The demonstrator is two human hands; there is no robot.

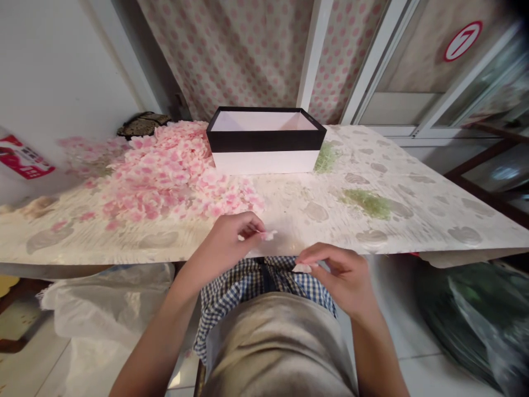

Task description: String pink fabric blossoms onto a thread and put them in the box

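The left hand's (231, 232) thumb and forefinger close in a pinch on a small pale petal (269, 235), which pokes out toward three o'clock just above the near edge of the table (285, 212). At about four o'clock from it, the right hand (345, 270) has its thumb and forefinger drawn narrowly together on a whitish scrap (302, 268), its tip turned toward nine o'clock. The two hands are near each other but apart.

Below them, at six o'clock, lies checked cloth (225, 295) over the person's lap. From the hands, a large heap of pink blossoms (165, 171) spreads over the table at ten o'clock, its near fringe just beyond the left hand. A green tuft (367, 203) lies at two o'clock, and a fainter green clump (326, 157) sits at one o'clock, beside the box (266, 161). That box, white with a black upper band, stands open-topped at twelve o'clock, next to the heap. Behind it hangs a pink-dotted curtain (243, 55).
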